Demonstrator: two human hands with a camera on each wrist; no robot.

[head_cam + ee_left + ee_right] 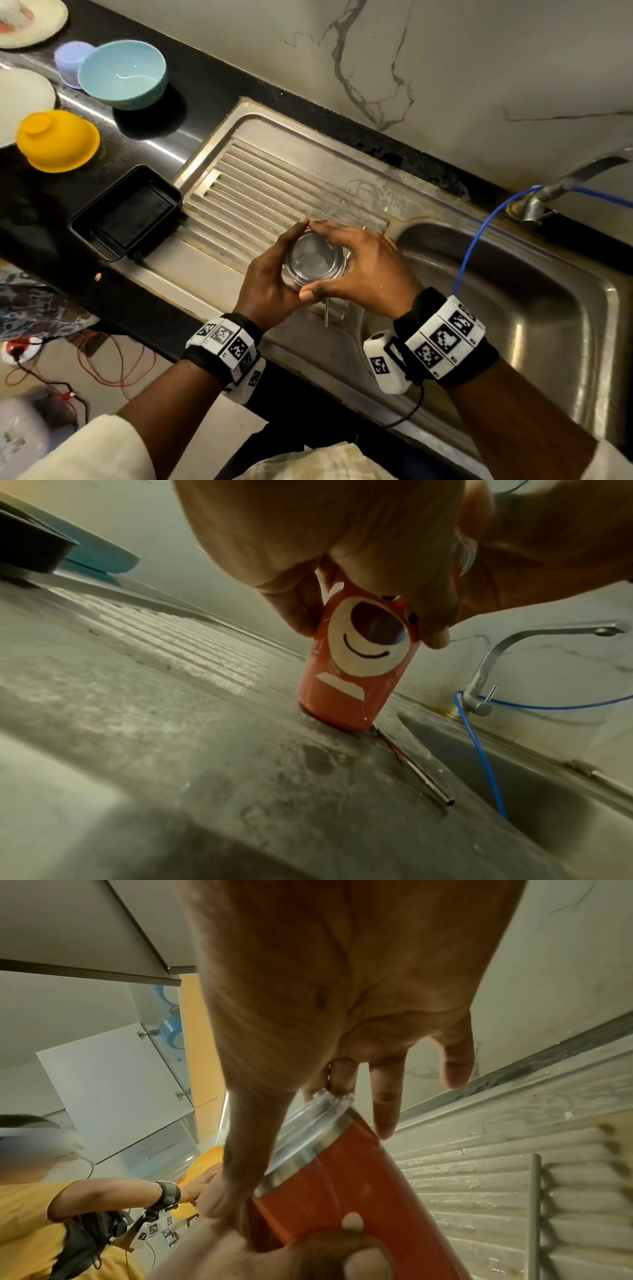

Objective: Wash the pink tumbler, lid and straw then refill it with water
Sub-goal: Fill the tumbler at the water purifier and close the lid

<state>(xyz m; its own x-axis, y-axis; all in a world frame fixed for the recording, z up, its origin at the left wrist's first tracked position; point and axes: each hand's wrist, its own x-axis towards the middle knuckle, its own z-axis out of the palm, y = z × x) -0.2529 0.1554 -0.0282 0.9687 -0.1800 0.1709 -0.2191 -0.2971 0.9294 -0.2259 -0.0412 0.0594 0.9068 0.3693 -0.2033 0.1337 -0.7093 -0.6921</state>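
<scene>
A: Where does the washing stand?

B: Hard to call. The tumbler stands upright on the flat strip of the draining board, right at the lip of the sink basin, with its clear lid on top. The straw lies loose on the steel just beside the base. No water runs from the tap, and I see no soap or sponge.

A: So starting or finishing?

B: I judge either the lid is being worked off before washing or pressed on afterwards; the pictures don't settle it. If washing is still ahead, all three pieces and the refill remain.

A: And the hands?

B: The left hand has its grip curled round the tumbler's upper body, thumb and fingers closed on it. The right hand spans the lid from above, thumb and first fingers closed on its rim, the other fingers spread free.

A: Room to move?

B: To the right the basin is open and the tap stands beyond it, with a blue hose hanging into the bowl. To the left a black tray overlaps the board's edge, and further along the worktop sit a yellow bowl and a teal bowl. The straw lies near the basin lip, so I think a nudge could roll it in.
</scene>
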